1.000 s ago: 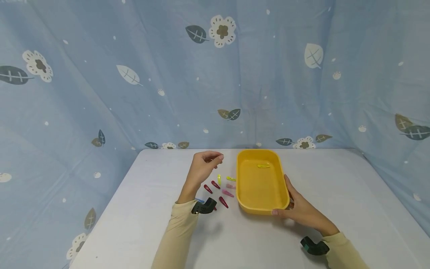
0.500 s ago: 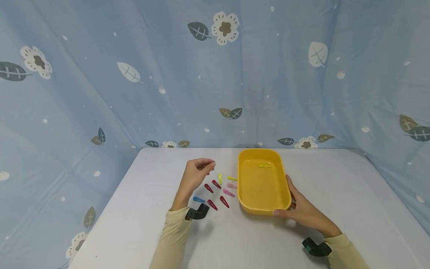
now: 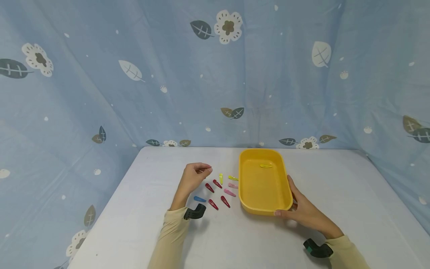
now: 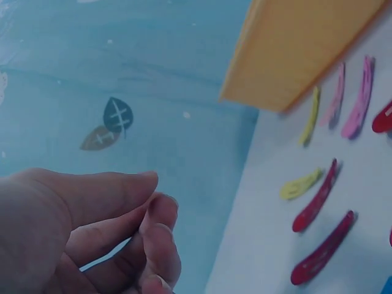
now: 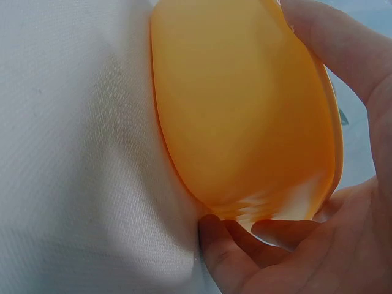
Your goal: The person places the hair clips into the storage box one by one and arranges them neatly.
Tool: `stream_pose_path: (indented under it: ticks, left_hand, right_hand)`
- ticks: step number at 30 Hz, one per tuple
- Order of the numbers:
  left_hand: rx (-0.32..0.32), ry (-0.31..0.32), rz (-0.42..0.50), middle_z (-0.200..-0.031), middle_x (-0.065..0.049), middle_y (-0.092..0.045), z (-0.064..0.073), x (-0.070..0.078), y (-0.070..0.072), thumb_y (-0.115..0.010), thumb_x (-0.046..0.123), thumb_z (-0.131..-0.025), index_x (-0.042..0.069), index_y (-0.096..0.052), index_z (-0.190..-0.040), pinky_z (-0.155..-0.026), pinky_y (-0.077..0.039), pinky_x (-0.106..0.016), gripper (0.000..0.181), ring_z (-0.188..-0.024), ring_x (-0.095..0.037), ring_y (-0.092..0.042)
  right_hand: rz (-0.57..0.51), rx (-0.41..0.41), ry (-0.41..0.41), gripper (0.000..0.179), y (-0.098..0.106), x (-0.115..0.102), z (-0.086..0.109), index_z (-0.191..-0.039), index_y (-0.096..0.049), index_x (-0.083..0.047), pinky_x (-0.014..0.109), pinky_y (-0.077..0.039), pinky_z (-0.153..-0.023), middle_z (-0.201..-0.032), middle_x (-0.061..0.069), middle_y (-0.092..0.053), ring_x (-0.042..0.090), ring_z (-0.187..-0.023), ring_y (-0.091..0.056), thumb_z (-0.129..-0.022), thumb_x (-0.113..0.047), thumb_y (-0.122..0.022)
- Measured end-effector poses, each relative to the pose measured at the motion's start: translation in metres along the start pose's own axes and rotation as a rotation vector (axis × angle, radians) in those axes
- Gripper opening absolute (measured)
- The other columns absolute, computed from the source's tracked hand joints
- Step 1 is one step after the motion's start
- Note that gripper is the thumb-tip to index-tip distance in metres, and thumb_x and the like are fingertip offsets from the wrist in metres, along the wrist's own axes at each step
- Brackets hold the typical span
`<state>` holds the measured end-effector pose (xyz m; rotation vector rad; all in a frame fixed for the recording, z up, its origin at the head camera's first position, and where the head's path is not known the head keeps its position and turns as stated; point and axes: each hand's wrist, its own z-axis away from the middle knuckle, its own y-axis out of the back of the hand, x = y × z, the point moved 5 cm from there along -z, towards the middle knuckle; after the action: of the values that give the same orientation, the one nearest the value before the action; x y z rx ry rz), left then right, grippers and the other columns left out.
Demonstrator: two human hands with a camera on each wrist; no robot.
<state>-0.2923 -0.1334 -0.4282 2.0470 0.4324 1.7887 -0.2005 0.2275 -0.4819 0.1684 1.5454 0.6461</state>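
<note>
Right grip clasps yellow tray at its edge; left grip, loosely curled, hovers near clips, off tray.

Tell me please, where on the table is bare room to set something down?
Bare: the table left of the left hand; right of the yellow tray and right hand; and the near strip between the sleeves. Crowded: between left hand and tray, where hair clips lie.
</note>
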Motion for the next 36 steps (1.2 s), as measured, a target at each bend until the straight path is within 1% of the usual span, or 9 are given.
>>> stream_pose_path:
  ticks: [3,9,12,16,21,24,28,33,36]
  left_hand:
    - [-0.004,0.013,-0.028,-0.094,-0.013,-0.077,-0.001,-0.005,-0.001,-0.074,0.017,-0.095,0.004,-0.079,-0.106,-0.068,-0.051,-0.028,0.018,-0.074,-0.013,-0.064]
    - [-0.010,0.044,-0.100,-0.097,-0.012,-0.077,-0.005,-0.015,-0.004,-0.073,0.018,-0.095,0.005,-0.080,-0.103,-0.072,-0.050,-0.030,0.017,-0.086,-0.020,-0.067]
    - [-0.016,0.065,-0.130,-0.097,-0.012,-0.077,-0.006,-0.018,-0.005,-0.073,0.018,-0.095,0.005,-0.080,-0.101,-0.073,-0.050,-0.030,0.016,-0.088,-0.022,-0.067]
    - [-0.022,0.086,-0.154,-0.096,-0.013,-0.077,-0.006,-0.022,-0.006,-0.073,0.017,-0.095,0.003,-0.080,-0.099,-0.071,-0.049,-0.029,0.016,-0.085,-0.021,-0.067]
    - [-0.051,0.132,-0.176,-0.095,-0.013,-0.076,-0.004,-0.029,-0.008,-0.074,0.017,-0.094,0.002,-0.079,-0.098,-0.066,-0.048,-0.028,0.016,-0.075,-0.018,-0.064]
    - [-0.064,0.167,-0.174,-0.094,-0.014,-0.076,-0.003,-0.035,-0.008,-0.074,0.016,-0.094,0.001,-0.078,-0.098,-0.064,-0.049,-0.027,0.016,-0.071,-0.016,-0.064]
    - [-0.066,0.198,-0.176,-0.092,-0.013,-0.076,-0.004,-0.039,-0.009,-0.075,0.017,-0.094,0.001,-0.078,-0.098,-0.063,-0.049,-0.027,0.017,-0.069,-0.016,-0.063]
    - [-0.065,0.213,-0.217,-0.090,-0.013,-0.076,-0.004,-0.042,-0.007,-0.076,0.018,-0.093,0.001,-0.078,-0.096,-0.063,-0.049,-0.027,0.017,-0.069,-0.016,-0.063]
    - [-0.073,0.226,-0.237,-0.090,-0.012,-0.076,-0.003,-0.046,-0.007,-0.076,0.018,-0.093,0.001,-0.078,-0.096,-0.064,-0.049,-0.028,0.017,-0.071,-0.017,-0.064]
  right_hand:
    - [-0.005,-0.002,-0.005,0.126,0.000,0.000,0.000,-0.165,0.017,-0.019,0.041,-0.053,-0.106,-0.172,0.025,-0.010,0.041,-0.143,-0.047,-0.088,-0.032,-0.082]
    - [0.008,-0.002,-0.013,0.126,0.003,0.000,0.001,-0.165,0.017,-0.019,0.044,-0.053,-0.106,-0.172,0.026,-0.012,0.042,-0.145,-0.044,-0.088,-0.034,-0.082]
    - [0.005,-0.002,-0.005,0.126,0.004,0.000,0.001,-0.165,0.017,-0.018,0.046,-0.052,-0.107,-0.172,0.027,-0.010,0.044,-0.146,-0.043,-0.088,-0.033,-0.082]
    - [0.000,0.002,0.010,0.126,0.005,-0.001,-0.001,-0.165,0.016,-0.017,0.046,-0.051,-0.108,-0.172,0.026,-0.009,0.044,-0.147,-0.042,-0.088,-0.033,-0.082]
    - [-0.008,-0.007,-0.001,0.126,0.003,0.002,0.001,-0.165,0.017,-0.017,0.040,-0.053,-0.107,-0.173,0.024,-0.007,0.043,-0.147,-0.043,-0.088,-0.032,-0.082]
    - [-0.012,-0.012,-0.003,0.125,0.002,0.003,0.002,-0.165,0.017,-0.017,0.044,-0.052,-0.107,-0.173,0.024,-0.004,0.045,-0.148,-0.041,-0.089,-0.032,-0.082]
    - [-0.016,-0.004,0.008,0.125,0.002,0.001,0.001,-0.165,0.017,-0.018,0.048,-0.050,-0.108,-0.174,0.023,-0.004,0.045,-0.148,-0.040,-0.089,-0.031,-0.081]
    - [-0.007,-0.002,0.007,0.125,0.002,0.001,0.000,-0.165,0.017,-0.018,0.042,-0.052,-0.107,-0.173,0.025,-0.006,0.044,-0.147,-0.043,-0.089,-0.031,-0.082]
    - [0.003,0.002,-0.004,0.126,0.002,0.001,0.000,-0.165,0.016,-0.017,0.042,-0.053,-0.106,-0.172,0.026,-0.009,0.044,-0.146,-0.043,-0.088,-0.032,-0.082]
